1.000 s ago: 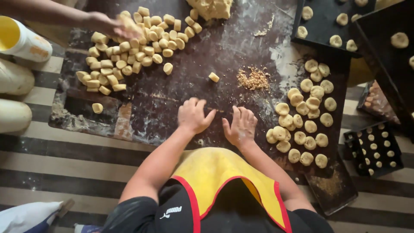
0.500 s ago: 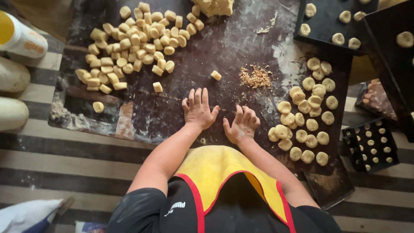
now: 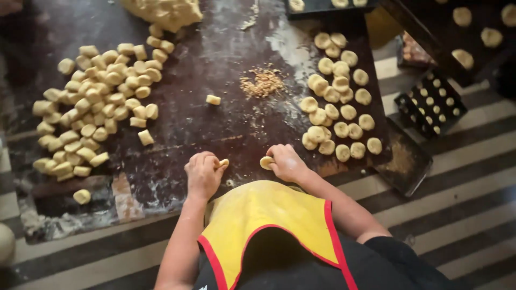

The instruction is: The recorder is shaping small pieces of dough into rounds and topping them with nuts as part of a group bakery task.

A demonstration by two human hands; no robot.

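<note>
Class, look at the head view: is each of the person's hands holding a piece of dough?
Yes: the left hand grips a small dough piece and the right hand holds a rounded dough disc.

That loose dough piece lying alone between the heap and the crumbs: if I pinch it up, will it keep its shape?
Probably not: the lone dough piece looks soft, like the pieces pressed into flat rounds nearby, so a pinch would likely dent it. It seems light. Its blocky shape should not roll on the floured board.

Yellow bib apron, red trim, dark short-sleeved top, bare forearms
</note>
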